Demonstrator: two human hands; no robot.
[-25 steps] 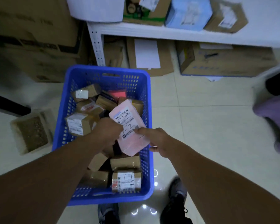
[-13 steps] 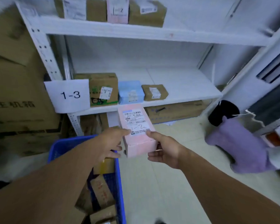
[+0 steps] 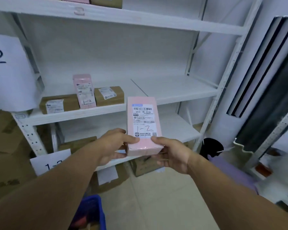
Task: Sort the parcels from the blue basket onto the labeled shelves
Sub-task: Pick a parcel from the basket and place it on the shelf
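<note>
Pink "1-2" parcel (image 3: 144, 127), upright, mid-air

Place: a parcel storeroom set up for sorting.
Shelving: a white metal rack with perforated posts (image 3: 106, 112) is standing against a white wall.
Signs: a white paper sheet (image 3: 51, 163) handwritten "1-3" and another paper sheet (image 3: 7, 67) ending in "2" are hanging on its posts.
Stock: brown cardboard parcels (image 3: 109, 96) with printed shipping labels are sitting on the middle tier beside an upright pale pink carton (image 3: 84, 90) marked "1-2".
Label: a pale pink rectangular parcel (image 3: 144, 120) is showing barcodes and "1-2".
Surroundings: large brown cardboard cartons (image 3: 5, 146) are standing at the left, and a blue plastic basket (image 3: 93, 211) is sitting below.
</note>
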